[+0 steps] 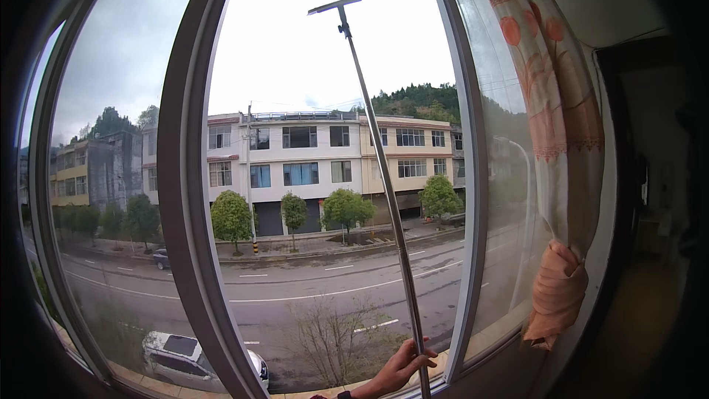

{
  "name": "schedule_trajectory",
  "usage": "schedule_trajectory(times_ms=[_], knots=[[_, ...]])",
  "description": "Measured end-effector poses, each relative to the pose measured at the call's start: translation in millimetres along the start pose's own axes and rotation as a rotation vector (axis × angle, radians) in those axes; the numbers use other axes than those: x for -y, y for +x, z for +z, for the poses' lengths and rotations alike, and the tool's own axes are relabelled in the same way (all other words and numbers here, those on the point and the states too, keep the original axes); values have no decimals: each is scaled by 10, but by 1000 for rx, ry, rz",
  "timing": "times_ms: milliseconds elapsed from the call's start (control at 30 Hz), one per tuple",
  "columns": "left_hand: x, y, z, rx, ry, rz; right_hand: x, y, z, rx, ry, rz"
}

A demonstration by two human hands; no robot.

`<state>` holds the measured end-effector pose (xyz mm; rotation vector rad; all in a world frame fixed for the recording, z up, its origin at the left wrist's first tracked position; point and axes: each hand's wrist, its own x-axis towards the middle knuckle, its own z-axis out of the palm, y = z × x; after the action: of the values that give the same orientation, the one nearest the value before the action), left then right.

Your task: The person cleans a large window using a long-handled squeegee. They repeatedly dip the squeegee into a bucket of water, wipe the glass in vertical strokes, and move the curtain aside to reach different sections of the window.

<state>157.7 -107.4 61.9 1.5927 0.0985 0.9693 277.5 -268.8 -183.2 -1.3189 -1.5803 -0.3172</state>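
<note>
In the head view, a long-handled squeegee is held up before the middle opening of the window frame. The pole is tilted slightly leftward, and the blade head is seen against the sky, apart from the frame. The low end of the pole is held by the left hand, with the fingers lightly curled around it; how firmly it is gripped cannot be told. The hold appears to be taken low so that the head is carried high. The right hand is not in view, and its state cannot be told. At the right, a floral curtain is gathered into a knot, presumably so that the glass is left uncovered. Beyond, a white car is parked below.
</note>
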Motion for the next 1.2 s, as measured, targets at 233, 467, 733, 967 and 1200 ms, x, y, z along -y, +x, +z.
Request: schedule_trajectory(times_ms=[233, 467, 733, 967, 1200], knots=[[687, -443, 778, -126, 162, -58, -246, -627, -918, 330, 270, 829], [1090, -225, 1385, -285, -89, -191, -1297, -1457, -1715, 476, 75, 821], [1415, -442, 2671, -326, -262, -279, -2566, -2437, -3433, 869, -194, 980], [1464, -892, 3107, -392, -325, -517, -2724, -3654, -4639, 811, -571, 912], [1384, -1764, 4048, -173, -391, -656, -2028, -4794, -6047, 704, -872, 1177]])
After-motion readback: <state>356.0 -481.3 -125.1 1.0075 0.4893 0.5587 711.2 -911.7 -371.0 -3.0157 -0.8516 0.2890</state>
